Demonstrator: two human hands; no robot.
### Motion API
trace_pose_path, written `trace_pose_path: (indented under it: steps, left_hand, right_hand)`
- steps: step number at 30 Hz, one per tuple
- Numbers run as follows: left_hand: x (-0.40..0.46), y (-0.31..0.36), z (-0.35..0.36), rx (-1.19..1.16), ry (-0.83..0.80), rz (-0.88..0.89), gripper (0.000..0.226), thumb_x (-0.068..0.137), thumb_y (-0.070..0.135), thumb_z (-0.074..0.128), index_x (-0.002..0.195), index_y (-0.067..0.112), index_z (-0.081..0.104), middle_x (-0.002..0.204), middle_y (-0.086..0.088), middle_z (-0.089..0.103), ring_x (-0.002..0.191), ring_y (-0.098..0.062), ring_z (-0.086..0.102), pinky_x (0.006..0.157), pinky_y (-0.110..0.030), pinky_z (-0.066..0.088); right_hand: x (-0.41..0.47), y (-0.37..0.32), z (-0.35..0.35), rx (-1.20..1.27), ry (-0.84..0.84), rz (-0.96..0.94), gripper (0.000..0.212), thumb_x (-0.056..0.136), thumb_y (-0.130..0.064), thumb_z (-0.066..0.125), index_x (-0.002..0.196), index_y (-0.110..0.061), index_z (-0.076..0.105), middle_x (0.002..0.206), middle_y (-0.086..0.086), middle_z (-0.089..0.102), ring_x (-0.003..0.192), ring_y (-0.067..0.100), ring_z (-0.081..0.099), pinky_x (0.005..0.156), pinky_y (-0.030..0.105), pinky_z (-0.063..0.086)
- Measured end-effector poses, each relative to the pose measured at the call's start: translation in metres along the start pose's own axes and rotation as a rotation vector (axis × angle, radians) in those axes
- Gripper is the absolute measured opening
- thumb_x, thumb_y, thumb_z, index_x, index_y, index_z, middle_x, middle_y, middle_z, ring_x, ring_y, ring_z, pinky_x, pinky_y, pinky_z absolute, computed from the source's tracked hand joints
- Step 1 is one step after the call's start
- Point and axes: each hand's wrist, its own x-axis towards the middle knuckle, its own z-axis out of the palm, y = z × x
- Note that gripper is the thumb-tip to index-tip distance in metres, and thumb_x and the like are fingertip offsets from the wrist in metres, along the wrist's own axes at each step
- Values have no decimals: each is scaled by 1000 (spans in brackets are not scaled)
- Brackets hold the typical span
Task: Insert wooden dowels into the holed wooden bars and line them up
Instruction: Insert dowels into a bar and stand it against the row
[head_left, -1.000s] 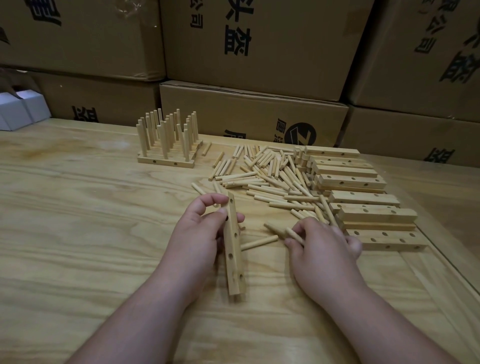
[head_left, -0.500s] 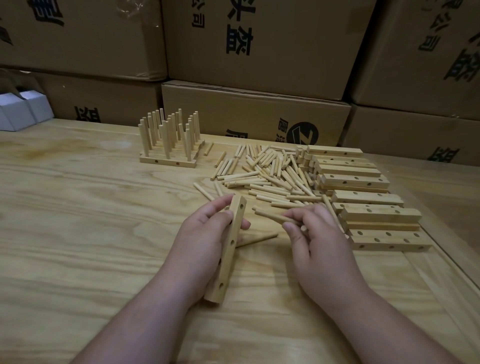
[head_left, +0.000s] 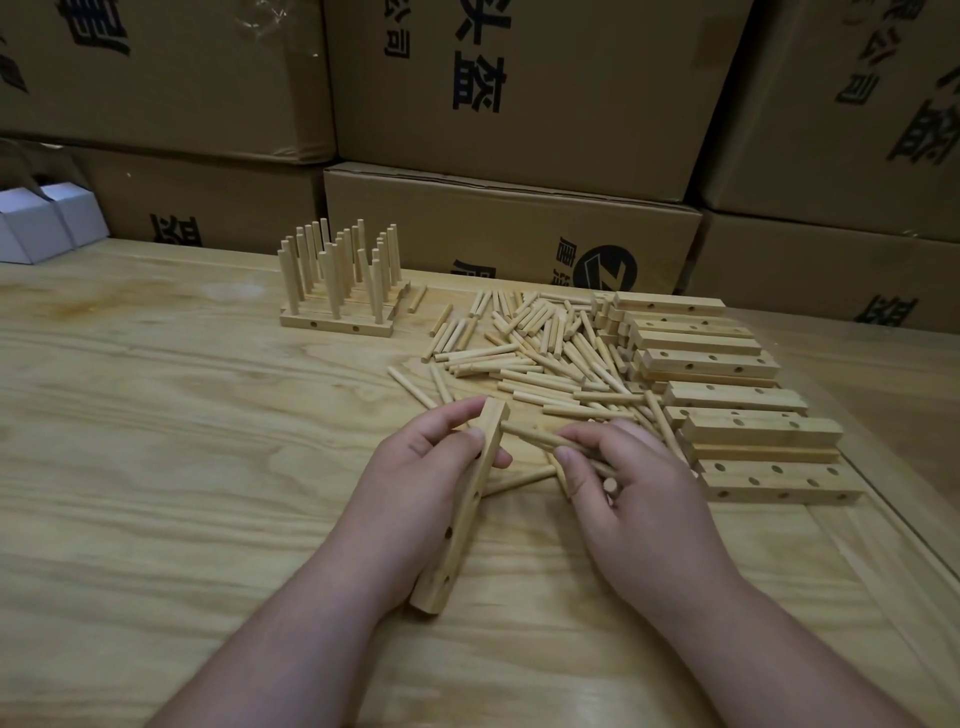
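Note:
My left hand (head_left: 415, 478) grips a holed wooden bar (head_left: 460, 525), tilted with its far end up and its near end low over the table. My right hand (head_left: 628, 488) holds a few wooden dowels (head_left: 540, 440); one points left, its tip touching the bar's upper end. Another dowel (head_left: 519, 478) lies on the table between my hands. A loose pile of dowels (head_left: 540, 353) spreads beyond my hands. Several empty holed bars (head_left: 727, 405) lie stacked to the right. Finished bars with upright dowels (head_left: 337, 280) stand in a row at the back left.
Stacked cardboard boxes (head_left: 509, 228) wall off the back of the wooden table (head_left: 156, 467). Two small white boxes (head_left: 47, 223) sit at the far left. The table's right edge (head_left: 914, 519) runs close beside the bar stack.
My left hand tilted the bar so its near end swung left. My right hand picked dowels off the table and carried one leftward to the bar's upper end.

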Motion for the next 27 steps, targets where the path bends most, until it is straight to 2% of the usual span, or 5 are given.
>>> trace_pose_path:
  steps: [8,12,18,22,27]
  left_hand:
    - [-3,2,1,-12,-1,56,23,99,22,62,117,33,71,90,4,79,80,3,70,67,-12,50]
    - [-5,2,0,19,-24,91,23,98,24,63,114,36,74,93,6,79,93,4,70,84,-23,48]
    - [-6,0,-4,91,-81,116,30,96,30,66,86,55,77,110,17,76,115,9,61,94,-22,44]
    - [-7,2,-6,130,-107,116,26,98,32,65,88,53,78,116,23,73,113,15,59,79,-14,51]
    - [-10,5,-2,104,-95,120,31,98,36,62,105,66,66,97,12,79,105,15,62,79,-17,42]
  right_hand:
    - [-1,-2,-2,-23,21,-25,18,90,-19,71,107,-18,77,91,-15,67,88,0,62,79,15,48]
    - [-2,-1,-2,-62,15,-42,16,93,-22,68,106,-18,77,91,-12,70,89,2,61,79,11,45]
    - [-2,-1,-3,-47,11,-41,20,93,-28,58,99,-21,76,85,-22,62,87,-2,55,77,4,40]
    - [-4,2,-4,-11,2,-19,22,94,-31,55,96,-24,76,84,-17,67,86,3,59,74,17,47]
    - [-2,-3,-2,-4,95,-64,20,93,-26,60,101,-17,76,87,-11,68,84,4,60,75,14,45]
